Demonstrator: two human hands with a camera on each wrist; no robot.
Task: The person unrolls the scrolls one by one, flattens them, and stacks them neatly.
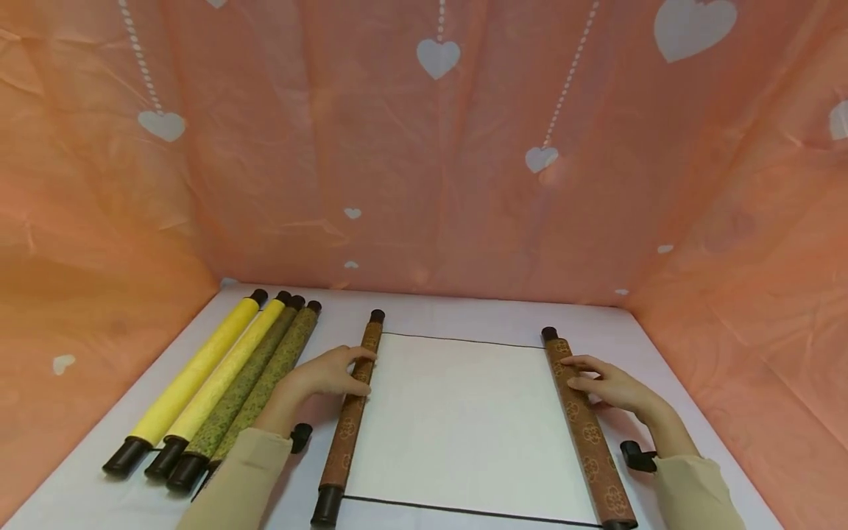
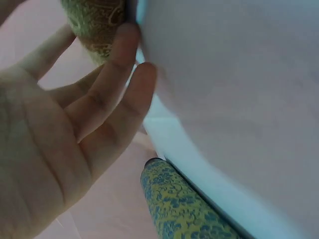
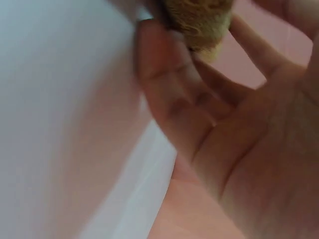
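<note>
A scroll lies unrolled on the white table, its blank white sheet [image 1: 457, 419] stretched between two brown patterned rollers. My left hand [image 1: 331, 374] rests with straight fingers on the left roller [image 1: 347, 423] near its far end. My right hand [image 1: 604, 384] lies the same way on the right roller [image 1: 589, 434]. The left wrist view shows my left hand [image 2: 75, 124] with its fingertips against the roller [image 2: 97, 25]. In the right wrist view, blurred, my right hand [image 3: 214, 129] touches the roller [image 3: 199, 17] with its fingers. Neither hand curls round a roller.
Several rolled scrolls lie side by side at the left: two yellow [image 1: 199, 375] and two olive green [image 1: 261, 383], one of them close by in the left wrist view [image 2: 179, 204]. Orange cloth walls [image 1: 430, 184] with white hearts enclose the table on three sides.
</note>
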